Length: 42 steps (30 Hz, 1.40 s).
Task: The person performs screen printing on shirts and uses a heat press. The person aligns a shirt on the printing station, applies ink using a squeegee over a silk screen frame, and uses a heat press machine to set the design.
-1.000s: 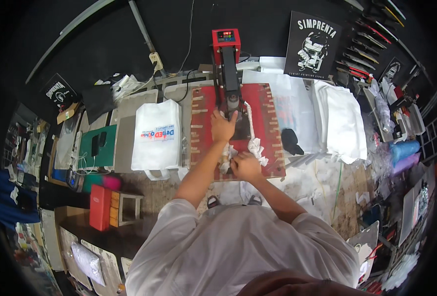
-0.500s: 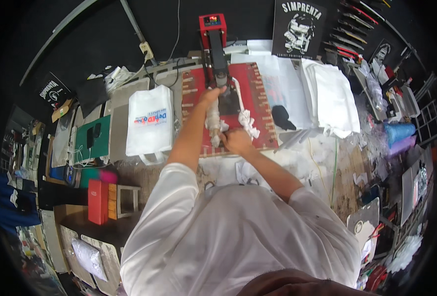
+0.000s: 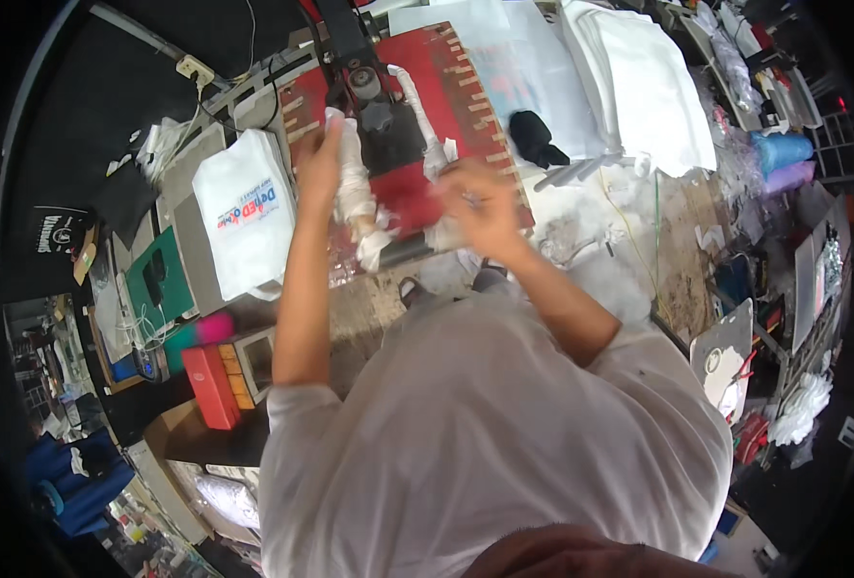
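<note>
My left hand (image 3: 318, 159) is beside the upper part of the left wrapped bar (image 3: 353, 178) of a heat press; its fingers are mostly hidden. My right hand (image 3: 480, 202) is blurred near the lower end of the thinner right wrapped bar (image 3: 411, 101), so whether it grips anything is unclear. Both bars are bound in whitish, crumpled material. The press's dark central plate (image 3: 393, 144) lies over a red board (image 3: 459, 101) with tan strips along its edges.
A printed white bag (image 3: 250, 212) lies left, beside a green mat (image 3: 181, 270) with a phone. Stacked white bags (image 3: 658, 87) and a dark cloth (image 3: 533, 135) lie right. A red box (image 3: 208, 385) and wooden stool (image 3: 253, 376) stand lower left.
The view has tilted and shifted, placing the press higher in the picture. My right hand has risen from the left bar's lower end toward the right bar and is smeared by motion.
</note>
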Available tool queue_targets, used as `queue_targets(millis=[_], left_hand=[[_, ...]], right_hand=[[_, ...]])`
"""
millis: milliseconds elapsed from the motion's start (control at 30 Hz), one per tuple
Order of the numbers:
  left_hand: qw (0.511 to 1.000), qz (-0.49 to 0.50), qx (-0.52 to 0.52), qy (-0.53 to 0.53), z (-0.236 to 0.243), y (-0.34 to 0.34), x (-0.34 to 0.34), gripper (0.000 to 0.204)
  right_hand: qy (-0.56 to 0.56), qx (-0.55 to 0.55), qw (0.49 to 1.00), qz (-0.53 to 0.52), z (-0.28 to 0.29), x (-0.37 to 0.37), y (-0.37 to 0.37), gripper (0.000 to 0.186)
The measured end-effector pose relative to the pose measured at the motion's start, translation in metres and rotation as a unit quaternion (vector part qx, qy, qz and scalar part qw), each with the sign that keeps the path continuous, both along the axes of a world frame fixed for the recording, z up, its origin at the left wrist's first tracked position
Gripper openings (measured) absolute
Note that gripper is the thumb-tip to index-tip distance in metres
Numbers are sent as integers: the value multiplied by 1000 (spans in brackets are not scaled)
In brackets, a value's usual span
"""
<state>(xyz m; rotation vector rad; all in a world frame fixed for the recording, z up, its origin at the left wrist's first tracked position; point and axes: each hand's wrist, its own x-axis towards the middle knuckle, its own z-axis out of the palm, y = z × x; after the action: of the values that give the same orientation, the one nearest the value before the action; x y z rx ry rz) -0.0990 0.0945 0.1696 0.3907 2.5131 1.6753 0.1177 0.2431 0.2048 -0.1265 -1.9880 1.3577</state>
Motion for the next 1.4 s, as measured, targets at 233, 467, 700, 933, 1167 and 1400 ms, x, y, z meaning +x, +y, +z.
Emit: queue_targets(millis=[233, 467, 700, 933, 1167, 1400], left_hand=[[849, -342, 113, -386, 55, -178, 69, 32], [794, -398, -60, -456, 47, -144, 155, 26], [830, -389, 39, -399, -1, -59, 202, 25], [826, -507, -18, -246, -22, 12, 216, 39], [886, -454, 5, -91, -33, 60, 232, 65], [874, -364, 98, -308, -71, 38, 213, 39]], right_hand=[[-269, 65, 947, -166, -127, 8, 257, 38], [-489, 235, 824, -162, -238, -11, 239, 88], [-446, 5, 878, -171, -256, 20, 236, 61], [-424, -358, 819, 146, -244, 149, 224, 5], [-427, -275, 842, 181, -128, 138, 94, 27], [-307, -385, 869, 52, -76, 138, 22, 73]])
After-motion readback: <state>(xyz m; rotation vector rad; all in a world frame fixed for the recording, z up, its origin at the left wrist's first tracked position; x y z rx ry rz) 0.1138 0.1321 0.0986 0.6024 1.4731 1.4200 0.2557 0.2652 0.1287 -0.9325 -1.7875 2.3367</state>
